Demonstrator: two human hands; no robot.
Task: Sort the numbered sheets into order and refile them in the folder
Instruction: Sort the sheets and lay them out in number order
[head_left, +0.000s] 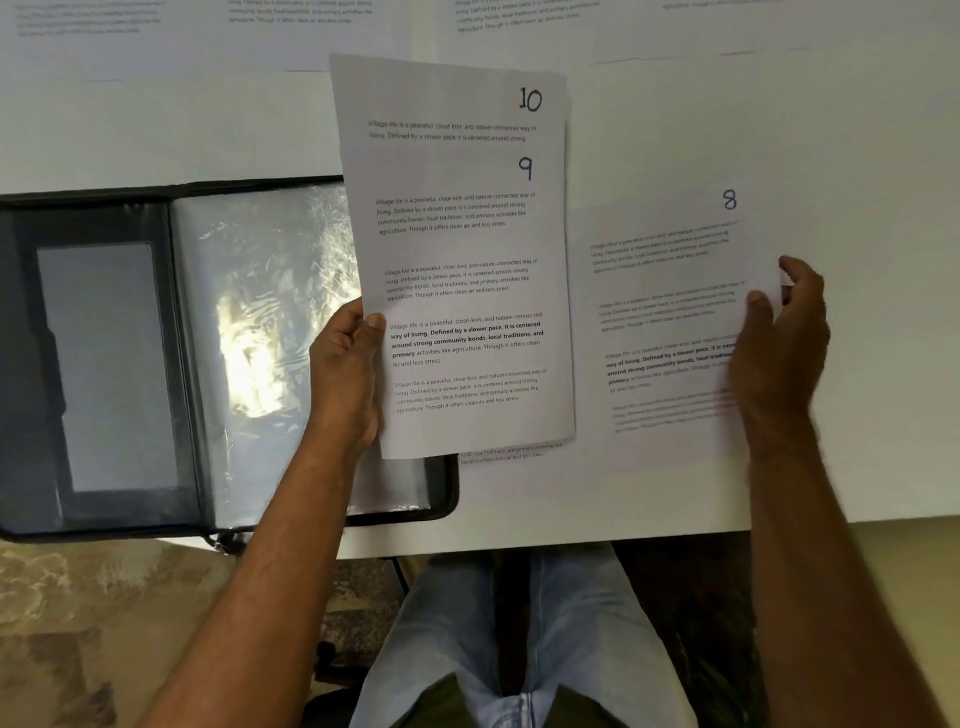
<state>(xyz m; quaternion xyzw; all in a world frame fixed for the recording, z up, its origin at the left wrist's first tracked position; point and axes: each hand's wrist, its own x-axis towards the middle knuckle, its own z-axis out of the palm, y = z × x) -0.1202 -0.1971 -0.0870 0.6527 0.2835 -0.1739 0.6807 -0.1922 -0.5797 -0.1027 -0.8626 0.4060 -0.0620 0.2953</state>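
Left hand (345, 364) grips two sheets (457, 291), 9 over 10; right hand (779, 338) pinches sheet 8 (665, 291).

Handwritten "10" tops the rear sheet (447, 98), "9" the front sheet (467, 291), "8" the right sheet (660, 312).

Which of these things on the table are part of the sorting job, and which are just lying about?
Part of the job:
sheet 9
sheet 10
sheet 8
open folder
other sheets along the table's far edge

Lying about:
nothing that I can see

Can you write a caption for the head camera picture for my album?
Left hand holds sheets 9 and 10; right hand grips sheet 8.
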